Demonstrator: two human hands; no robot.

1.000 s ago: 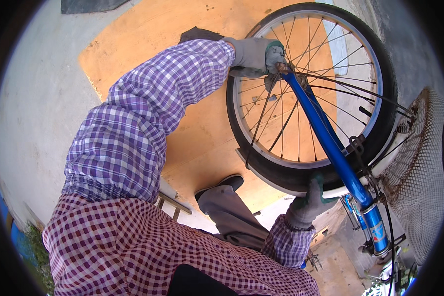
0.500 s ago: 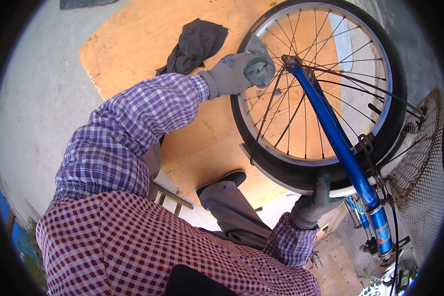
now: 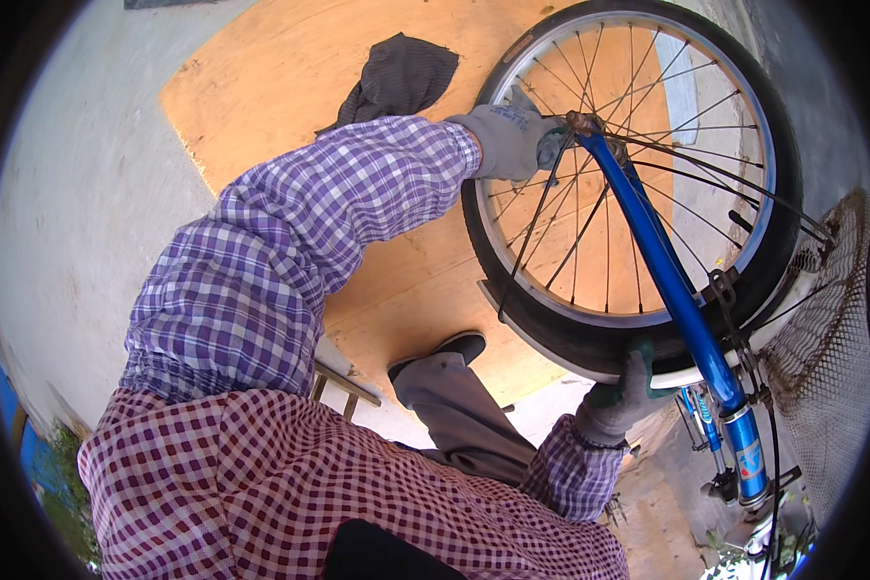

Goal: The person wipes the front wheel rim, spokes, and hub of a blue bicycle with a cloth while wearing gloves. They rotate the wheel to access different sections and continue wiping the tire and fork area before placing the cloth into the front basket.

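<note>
A bicycle front wheel (image 3: 493,227) with a black tyre and wire spokes fills the upper right. My left hand (image 3: 508,140), in a grey work glove, is closed around a bunched grey cloth (image 3: 551,147) among the spokes, close beside the rusty hub (image 3: 584,123). The cloth is partly hidden by the glove. At the near side of the wheel, my right hand (image 3: 621,396), gloved in grey and green, grips the tyre edge by the white mudguard (image 3: 590,372); its thumb lies on the tyre and its other fingers are mostly hidden. A blue fork (image 3: 648,246) runs from the hub toward the lower right.
On the wooden board (image 3: 406,290) lies a dark crumpled cloth (image 3: 401,79). A rusty wire basket (image 3: 822,319) is at the right, near a blue frame tube (image 3: 744,449) and cables. My shoe (image 3: 437,355) rests on the board, near a small stool (image 3: 348,387).
My left hand has moved right with the grey cloth, from the wheel's rim side inward to the hub. The right hand keeps its hold at the tyre.
</note>
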